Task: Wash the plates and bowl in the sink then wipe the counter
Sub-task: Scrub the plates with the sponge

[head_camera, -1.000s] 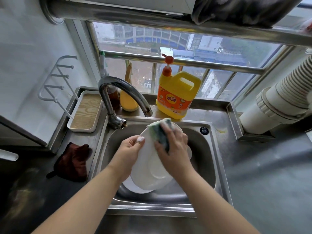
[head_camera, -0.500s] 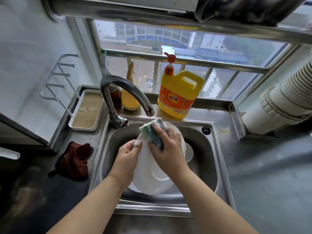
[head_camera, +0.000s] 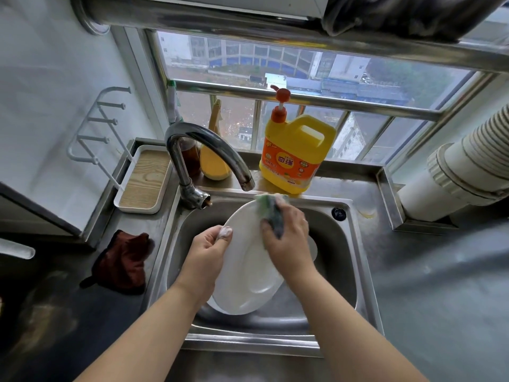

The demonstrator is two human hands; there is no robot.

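A white plate is tilted up over the steel sink. My left hand grips its left rim, thumb on the face. My right hand presses a green and yellow sponge against the plate's upper right edge. Under the held plate the rim of another white dish shows at the sink bottom, and a further white piece peeks out behind my right wrist. No water runs from the tap.
A yellow detergent jug with an orange pump stands behind the sink. A dark red cloth lies on the counter at left, near a white tray with a wooden base. A white duct is at right.
My right hand has slid the sponge to the right along the plate's top edge. The left hand keeps its grip on the rim, and the plate's upper face shows more.
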